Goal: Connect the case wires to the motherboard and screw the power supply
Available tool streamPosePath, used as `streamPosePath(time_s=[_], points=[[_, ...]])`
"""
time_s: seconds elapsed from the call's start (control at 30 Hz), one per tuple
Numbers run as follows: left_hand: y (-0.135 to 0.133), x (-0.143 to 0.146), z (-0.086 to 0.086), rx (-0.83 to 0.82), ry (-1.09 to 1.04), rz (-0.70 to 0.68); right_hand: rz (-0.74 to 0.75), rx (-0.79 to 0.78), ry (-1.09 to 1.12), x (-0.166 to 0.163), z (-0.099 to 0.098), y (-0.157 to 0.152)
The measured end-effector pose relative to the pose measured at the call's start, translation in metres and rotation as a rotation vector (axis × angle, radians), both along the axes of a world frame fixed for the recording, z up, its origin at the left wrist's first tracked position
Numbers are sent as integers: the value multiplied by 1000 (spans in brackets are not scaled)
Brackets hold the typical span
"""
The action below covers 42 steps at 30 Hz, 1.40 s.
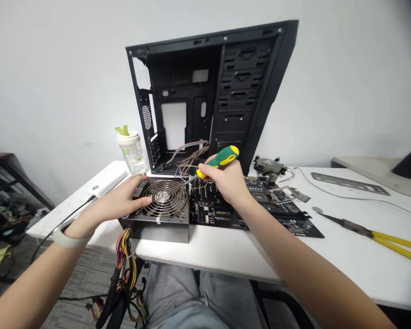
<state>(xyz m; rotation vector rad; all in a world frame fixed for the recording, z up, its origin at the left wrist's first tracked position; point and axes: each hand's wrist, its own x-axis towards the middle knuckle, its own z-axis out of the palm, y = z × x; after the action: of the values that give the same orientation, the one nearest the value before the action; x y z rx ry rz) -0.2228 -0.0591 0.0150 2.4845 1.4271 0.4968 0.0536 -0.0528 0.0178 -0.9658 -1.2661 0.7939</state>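
Note:
A power supply (160,230) with a round wire fan grille (162,196) lies fan side up near the table's front edge. My left hand (128,198) rests on its left side, fingers spread, thumb over the grille. In my right hand (228,178) is a screwdriver (222,160) with a green and yellow handle. Its shaft slants down left to the far right corner of the grille; the tip's exact contact is too small to tell. Under my right forearm lies a black motherboard (205,205). A bundle of coloured cables (125,246) hangs from the power supply over the edge.
An open black computer case (250,91) stands at the back, loose wires at its base. Left of it are a lidded cup (132,151) and a white device (106,180) with a cable. Pliers (370,233), a metal plate (349,183) and a CPU cooler-like part (270,167) lie right.

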Motion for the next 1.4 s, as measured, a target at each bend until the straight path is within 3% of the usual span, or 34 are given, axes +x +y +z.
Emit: streamPosePath(time_s=[0.17,0.43,0.77,1.07,1.4], points=[[-1,2,4,-28,9,23,-40,48,-207,-4,4,4],[3,1,5,-185,-15,100,71,-260,248,-3,-4,11],[5,1,5,-235,-51,150,83,-389,522,-2,-19,20],[5,3,4,-187,-60,139,96,-429,592,-2,-17,18],[3,7,7,-135,-13,165,28,-247,511,4,-13,7]])
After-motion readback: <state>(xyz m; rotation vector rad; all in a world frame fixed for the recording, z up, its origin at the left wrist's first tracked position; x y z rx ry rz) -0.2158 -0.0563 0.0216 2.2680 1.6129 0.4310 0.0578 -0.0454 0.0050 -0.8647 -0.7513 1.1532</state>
